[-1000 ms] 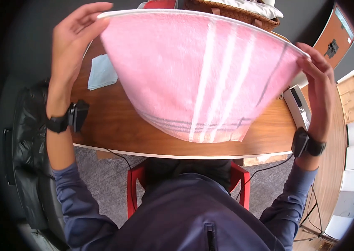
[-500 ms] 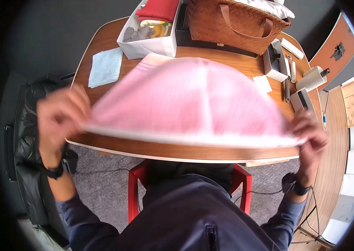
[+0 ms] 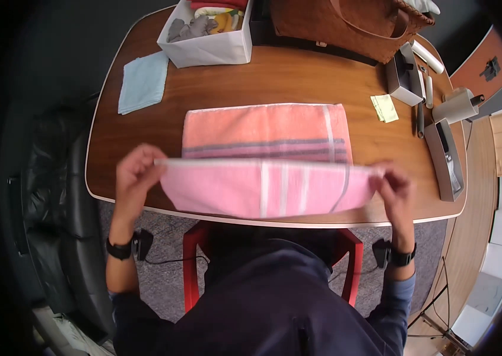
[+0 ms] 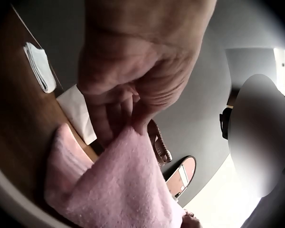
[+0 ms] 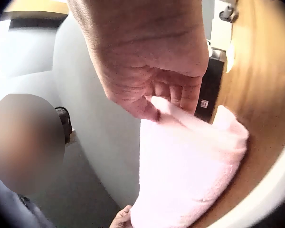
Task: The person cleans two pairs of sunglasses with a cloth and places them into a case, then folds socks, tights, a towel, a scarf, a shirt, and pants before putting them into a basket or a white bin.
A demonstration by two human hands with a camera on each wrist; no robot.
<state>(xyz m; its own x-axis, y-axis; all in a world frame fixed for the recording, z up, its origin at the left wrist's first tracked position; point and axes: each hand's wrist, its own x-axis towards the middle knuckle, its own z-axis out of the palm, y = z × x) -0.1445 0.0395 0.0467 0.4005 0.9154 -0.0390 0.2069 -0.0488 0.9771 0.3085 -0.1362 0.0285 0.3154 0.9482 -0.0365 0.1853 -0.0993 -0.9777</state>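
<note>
A pink towel (image 3: 221,187) with white and grey stripes is stretched between my two hands near the table's front edge. Its far part, orange-pink with grey bands, lies flat on the wood, while the near edge is lifted. At one corner my left hand (image 3: 137,178) pinches the white hem between thumb and fingers; the left wrist view shows the pink cloth (image 4: 126,180) hanging from that pinch. The opposite corner is pinched by my right hand (image 3: 396,188), and in the right wrist view the towel (image 5: 180,166) drapes down from the thumb and fingertips.
A folded light-blue cloth (image 3: 143,83) lies at the table's left. Behind stand a white bin (image 3: 215,50) of folded cloths and a brown woven bag (image 3: 334,26). Yellow notes (image 3: 385,108), a grey-white box (image 3: 442,160) and a paper roll (image 3: 456,107) sit on the right.
Both hands have come down and toward my body with the towel's edge, which was held up high a second ago. The towel's far part now lies flat on the table.
</note>
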